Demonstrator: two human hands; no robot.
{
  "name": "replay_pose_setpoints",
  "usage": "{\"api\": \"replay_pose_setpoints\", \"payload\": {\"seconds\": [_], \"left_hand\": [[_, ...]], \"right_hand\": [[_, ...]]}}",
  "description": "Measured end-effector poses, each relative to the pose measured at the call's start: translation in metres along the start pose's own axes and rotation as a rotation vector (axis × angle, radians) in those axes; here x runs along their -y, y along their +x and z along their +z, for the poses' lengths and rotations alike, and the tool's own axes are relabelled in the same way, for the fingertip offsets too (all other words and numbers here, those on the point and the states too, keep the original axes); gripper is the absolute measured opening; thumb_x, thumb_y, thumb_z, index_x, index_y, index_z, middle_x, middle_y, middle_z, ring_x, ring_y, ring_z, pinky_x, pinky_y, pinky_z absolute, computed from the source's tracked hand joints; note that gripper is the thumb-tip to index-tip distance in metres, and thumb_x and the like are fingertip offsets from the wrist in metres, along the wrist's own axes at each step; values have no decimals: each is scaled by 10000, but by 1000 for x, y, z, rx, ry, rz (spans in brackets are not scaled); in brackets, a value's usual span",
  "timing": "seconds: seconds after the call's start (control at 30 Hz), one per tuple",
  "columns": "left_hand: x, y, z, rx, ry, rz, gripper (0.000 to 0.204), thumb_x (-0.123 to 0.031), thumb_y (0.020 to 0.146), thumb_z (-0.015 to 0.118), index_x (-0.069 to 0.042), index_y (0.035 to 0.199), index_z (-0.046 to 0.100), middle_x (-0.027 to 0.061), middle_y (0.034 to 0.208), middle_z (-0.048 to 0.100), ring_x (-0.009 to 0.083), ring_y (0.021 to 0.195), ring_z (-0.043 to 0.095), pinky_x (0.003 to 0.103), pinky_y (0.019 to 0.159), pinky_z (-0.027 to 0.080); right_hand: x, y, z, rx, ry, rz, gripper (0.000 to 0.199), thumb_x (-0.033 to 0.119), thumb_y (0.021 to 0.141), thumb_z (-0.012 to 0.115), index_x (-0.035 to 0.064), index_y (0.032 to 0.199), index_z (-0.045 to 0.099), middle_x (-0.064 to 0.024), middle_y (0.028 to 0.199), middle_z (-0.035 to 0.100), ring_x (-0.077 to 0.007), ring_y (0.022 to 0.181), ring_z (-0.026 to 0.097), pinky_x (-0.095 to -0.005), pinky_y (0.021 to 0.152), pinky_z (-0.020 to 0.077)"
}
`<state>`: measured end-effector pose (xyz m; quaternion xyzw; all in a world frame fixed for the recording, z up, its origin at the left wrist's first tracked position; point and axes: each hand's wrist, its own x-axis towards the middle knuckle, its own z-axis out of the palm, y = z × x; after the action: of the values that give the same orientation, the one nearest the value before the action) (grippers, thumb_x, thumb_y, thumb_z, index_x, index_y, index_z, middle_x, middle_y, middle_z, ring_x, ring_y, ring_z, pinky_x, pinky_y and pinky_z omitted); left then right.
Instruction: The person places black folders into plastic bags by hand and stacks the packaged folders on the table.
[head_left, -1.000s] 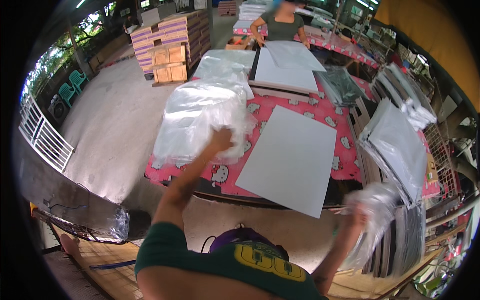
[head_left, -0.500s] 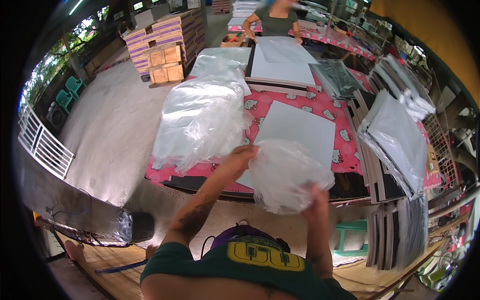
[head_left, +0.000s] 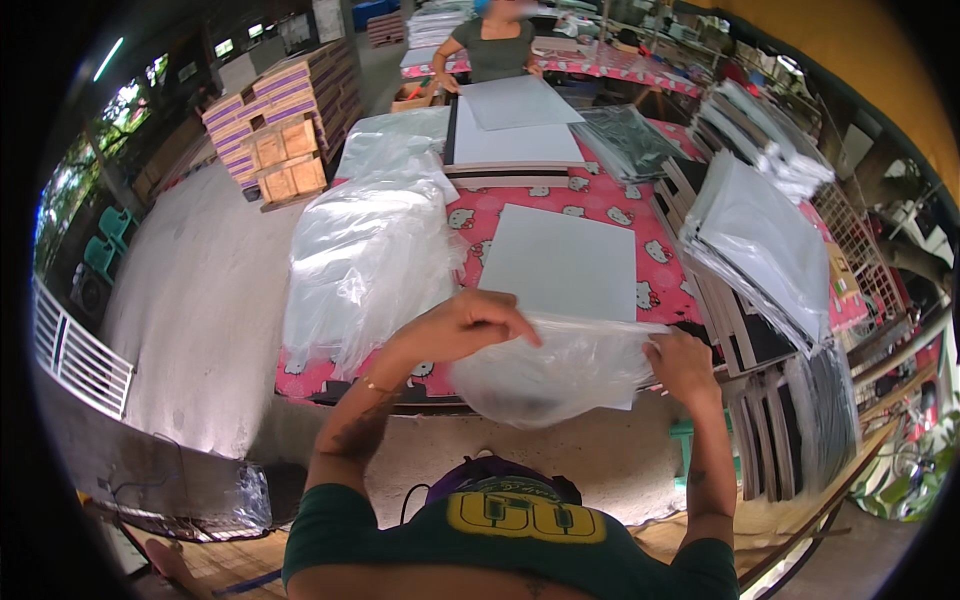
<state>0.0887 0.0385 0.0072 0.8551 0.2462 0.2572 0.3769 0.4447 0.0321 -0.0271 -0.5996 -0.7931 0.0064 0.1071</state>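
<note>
A clear plastic bag (head_left: 560,375) hangs between my hands at the near edge of the table, its upper edge stretched from side to side. My left hand (head_left: 475,325) pinches its left corner, fingers curled down. At the right corner, my right hand (head_left: 682,368) grips the plastic with bent fingers. Just beyond the bag lies a flat pale grey board (head_left: 560,258), its near end covered by the see-through film. To the left of my left hand spreads a loose heap of clear plastic bags (head_left: 370,265).
The table wears a pink patterned cloth (head_left: 470,215). On the right are stacked plastic-wrapped boards (head_left: 760,250). A co-worker (head_left: 490,50) across the table touches a sheet over a white board (head_left: 510,145). Boxes (head_left: 285,110) stand on the floor at left.
My hands have moved apart, and the bunched bag is now spread wide between them. My right hand has risen and gone right. The view has shifted slightly.
</note>
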Motion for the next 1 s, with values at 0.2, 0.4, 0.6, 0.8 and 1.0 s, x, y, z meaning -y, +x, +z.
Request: {"api": "replay_pose_setpoints", "payload": {"seconds": [0.2,0.4,0.6,0.8,1.0], "left_hand": [[53,-85,-11,-246,802,-197,392,-442,794,663,-84,949,704,109,896,592,292,820,596,455,884,449],[6,-46,-7,108,-106,-213,433,-409,792,680,0,928,638,125,851,625,266,855,595,415,858,459],[32,-31,-20,-317,-606,-227,488,-343,826,677,22,1123,548,113,943,644,237,910,613,353,789,473],[45,-48,-12,9,-351,-598,407,-254,847,668,37,1110,557,99,1000,627,179,864,609,362,797,508],[121,-102,-14,-871,-121,-314,441,-276,764,725,8,1070,581,67,938,633,184,772,615,358,743,536]], "right_hand": [[-48,-22,-5,539,142,186,559,583,789,621,45,917,705,-190,939,671,-393,858,645,-408,773,506],[-76,-21,54,112,1886,-44,421,286,887,580,-33,1158,536,-158,1219,574,-275,1094,571,-426,950,456],[-64,14,42,376,1544,97,248,270,942,534,37,945,617,-36,772,629,-142,639,560,-293,586,460],[-62,13,38,84,2114,-14,306,313,902,610,29,1013,629,-90,924,668,-228,839,643,-421,778,523],[-90,-29,103,733,1260,10,352,289,794,703,17,1009,643,-132,960,647,-253,927,643,-405,769,535]]}}
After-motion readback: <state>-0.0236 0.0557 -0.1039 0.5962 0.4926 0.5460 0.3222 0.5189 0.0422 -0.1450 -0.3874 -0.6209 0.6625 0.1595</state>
